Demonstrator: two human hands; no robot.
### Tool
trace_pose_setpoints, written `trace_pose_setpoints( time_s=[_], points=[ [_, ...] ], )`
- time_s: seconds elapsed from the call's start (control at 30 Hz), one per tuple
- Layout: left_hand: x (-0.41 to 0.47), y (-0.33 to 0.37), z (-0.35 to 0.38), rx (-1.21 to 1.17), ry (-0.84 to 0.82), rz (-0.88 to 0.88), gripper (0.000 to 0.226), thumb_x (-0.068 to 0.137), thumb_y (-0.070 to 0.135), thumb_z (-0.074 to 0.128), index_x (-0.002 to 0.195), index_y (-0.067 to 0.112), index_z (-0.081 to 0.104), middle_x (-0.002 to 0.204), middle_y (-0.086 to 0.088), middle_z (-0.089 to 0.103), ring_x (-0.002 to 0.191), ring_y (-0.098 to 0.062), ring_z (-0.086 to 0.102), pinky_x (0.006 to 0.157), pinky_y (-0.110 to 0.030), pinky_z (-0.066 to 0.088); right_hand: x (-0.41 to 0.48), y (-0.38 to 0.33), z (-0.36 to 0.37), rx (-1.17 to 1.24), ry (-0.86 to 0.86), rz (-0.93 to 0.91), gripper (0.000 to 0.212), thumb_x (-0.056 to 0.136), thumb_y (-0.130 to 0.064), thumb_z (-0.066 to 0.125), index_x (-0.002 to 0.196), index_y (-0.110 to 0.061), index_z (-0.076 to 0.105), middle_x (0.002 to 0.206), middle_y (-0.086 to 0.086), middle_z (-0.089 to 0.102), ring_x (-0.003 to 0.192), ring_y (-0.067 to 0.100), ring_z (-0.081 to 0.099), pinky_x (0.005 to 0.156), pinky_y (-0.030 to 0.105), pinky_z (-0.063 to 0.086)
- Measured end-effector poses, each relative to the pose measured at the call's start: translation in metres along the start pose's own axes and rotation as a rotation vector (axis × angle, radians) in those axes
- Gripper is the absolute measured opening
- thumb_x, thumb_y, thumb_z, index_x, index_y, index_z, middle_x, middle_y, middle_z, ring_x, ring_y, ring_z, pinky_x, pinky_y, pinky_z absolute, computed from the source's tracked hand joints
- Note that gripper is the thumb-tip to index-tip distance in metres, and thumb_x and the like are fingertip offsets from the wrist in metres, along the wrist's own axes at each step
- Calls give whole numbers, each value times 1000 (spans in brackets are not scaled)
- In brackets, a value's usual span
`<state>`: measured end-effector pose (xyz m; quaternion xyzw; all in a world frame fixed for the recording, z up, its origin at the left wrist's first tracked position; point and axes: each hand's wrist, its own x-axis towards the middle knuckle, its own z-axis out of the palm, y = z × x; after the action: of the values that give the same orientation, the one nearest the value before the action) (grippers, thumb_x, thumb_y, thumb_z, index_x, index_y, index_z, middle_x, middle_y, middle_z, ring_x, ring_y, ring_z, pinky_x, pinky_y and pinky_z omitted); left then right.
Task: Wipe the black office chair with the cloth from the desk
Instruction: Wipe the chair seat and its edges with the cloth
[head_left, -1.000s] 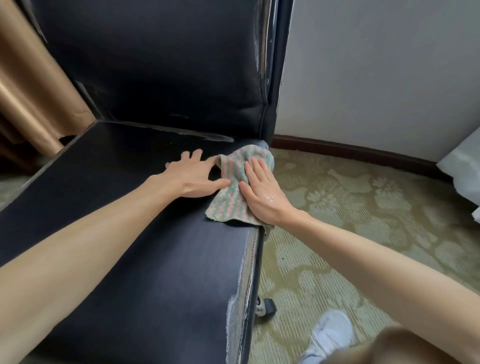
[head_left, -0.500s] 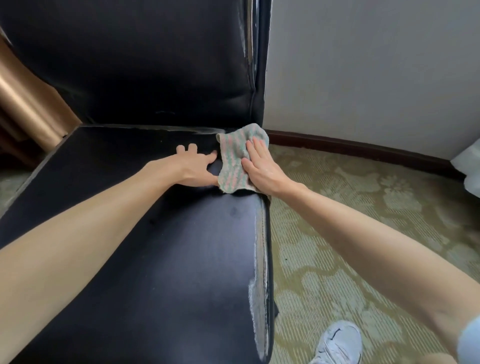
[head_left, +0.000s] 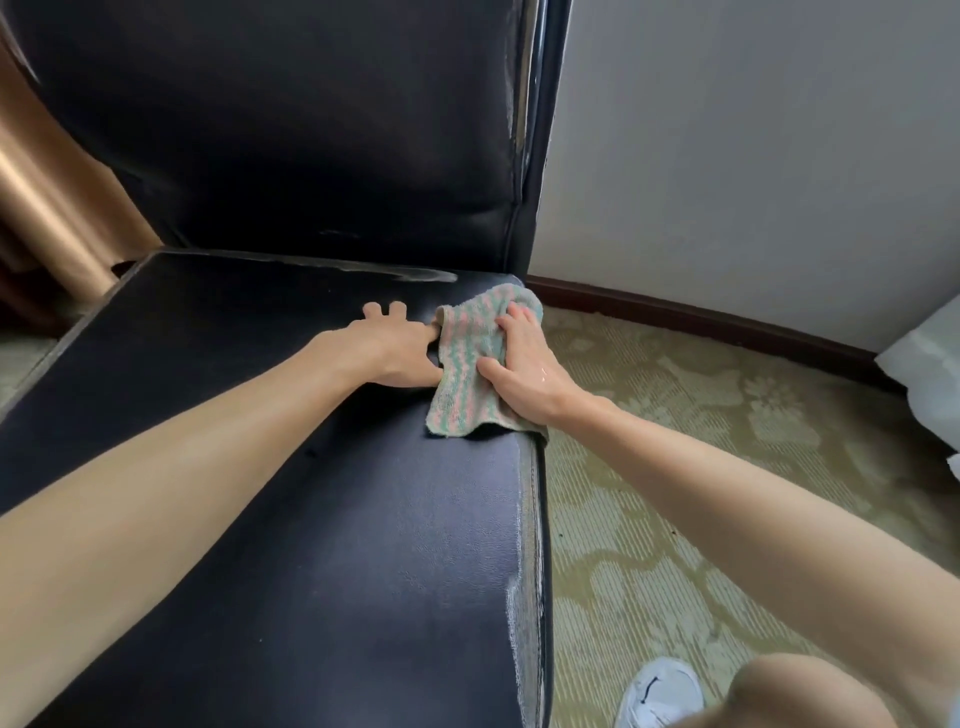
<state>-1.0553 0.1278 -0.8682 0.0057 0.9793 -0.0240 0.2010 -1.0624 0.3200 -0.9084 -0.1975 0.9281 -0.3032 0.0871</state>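
Observation:
The black office chair (head_left: 291, 519) fills the left and middle of the view, with its backrest (head_left: 311, 130) upright behind the seat. A striped green, pink and white cloth (head_left: 462, 384) lies at the seat's back right corner and partly hangs over the right edge. My right hand (head_left: 524, 369) presses down on the cloth, thumb spread to the left. My left hand (head_left: 395, 348) rests flat on the seat just left of the cloth, fingers spread, its thumb side touching the cloth's edge.
A white wall (head_left: 753, 156) with a dark skirting board (head_left: 701, 317) stands right of the chair. Patterned green carpet (head_left: 727, 467) covers the floor. My white shoe (head_left: 660, 691) is at the bottom right. A bronze curtain (head_left: 47, 208) hangs at the left; something white (head_left: 930, 374) sits at the right edge.
Both hands and the cloth slid toward the backrest corner, then came back a little toward me. The cloth is more bunched under my right hand.

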Motion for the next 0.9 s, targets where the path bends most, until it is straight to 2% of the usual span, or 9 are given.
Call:
trace_pose_setpoints(
  time_s=[0.07, 0.13, 0.2, 0.27, 0.4, 0.47, 0.57, 0.73, 0.9],
  points=[
    [0, -2, 1, -21, -6, -17, 84, 79, 72, 38, 152, 39, 11, 151, -14, 18, 137, -42, 15, 103, -57, 35, 15, -5, -5, 71, 49, 41, 74, 84, -42, 47, 146, -7, 25, 160, 4, 12, 147, 19, 12, 117, 39, 20],
    [-4, -5, 2, -43, -12, -34, 96, 68, 84, 30, 151, 44, 2, 155, -12, 12, 140, -42, 11, 104, -61, 32, 25, -7, -6, 96, 82, 45, 74, 81, -44, 45, 145, -11, 26, 158, 0, 14, 145, 19, 19, 112, 38, 27],
    [-9, -8, 2, -11, 8, -33, 105, 57, 91, 18, 151, 46, 2, 156, -11, 14, 140, -41, 14, 104, -59, 33, 33, -4, -5, 79, 52, 18, 73, 86, -41, 43, 152, -20, 18, 162, 0, 5, 148, 14, 3, 118, 39, 17],
    [-10, -12, 1, 34, 72, -17, 96, 66, 90, 15, 151, 45, 10, 155, -11, 21, 139, -39, 20, 100, -55, 33, 34, 0, -5, 9, -11, 0, 68, 94, -39, 37, 155, -27, 9, 163, -1, -6, 147, 11, -14, 120, 40, 4],
    [-6, -23, -8, -183, 228, -43, 67, 84, 79, 19, 140, 48, 38, 145, -6, 41, 132, -33, 33, 90, -51, 36, 15, 5, -9, -123, -75, -74, 62, 98, -39, 32, 155, -23, 13, 163, 4, -9, 147, 15, -18, 120, 40, 2],
    [-5, -21, -5, -220, 255, -34, 66, 87, 76, 16, 143, 47, 35, 152, -6, 34, 139, -32, 25, 99, -59, 30, 3, 5, -9, -126, -40, -97, 61, 91, -40, 39, 147, -19, 27, 163, 6, 1, 149, 16, -7, 116, 42, 15],
    [-6, -13, 6, -235, 196, 4, 73, 82, 80, 9, 147, 50, 21, 163, -1, 5, 148, -29, 2, 108, -66, 13, 6, -2, -10, 20, 12, -42, 52, 91, -41, 41, 137, -18, 36, 159, 4, 12, 148, 18, 7, 107, 41, 26],
    [-2, -11, 21, -149, 138, 4, 89, 68, 92, 8, 148, 52, 0, 163, 5, -4, 149, -28, -3, 110, -66, 7, 41, -4, -5, -21, -59, 47, 65, 100, -48, 29, 155, -21, 7, 162, 3, -14, 145, 16, -23, 118, 42, -3],
    [-1, -12, 19, -162, 114, 5, 98, 59, 98, 8, 146, 55, -1, 163, 6, -4, 149, -27, -4, 110, -67, 6, 61, -7, -9, -65, -48, 62, 65, 101, -40, 27, 154, -11, 5, 162, 6, -10, 147, 19, -20, 118, 39, -4]
  ],
)
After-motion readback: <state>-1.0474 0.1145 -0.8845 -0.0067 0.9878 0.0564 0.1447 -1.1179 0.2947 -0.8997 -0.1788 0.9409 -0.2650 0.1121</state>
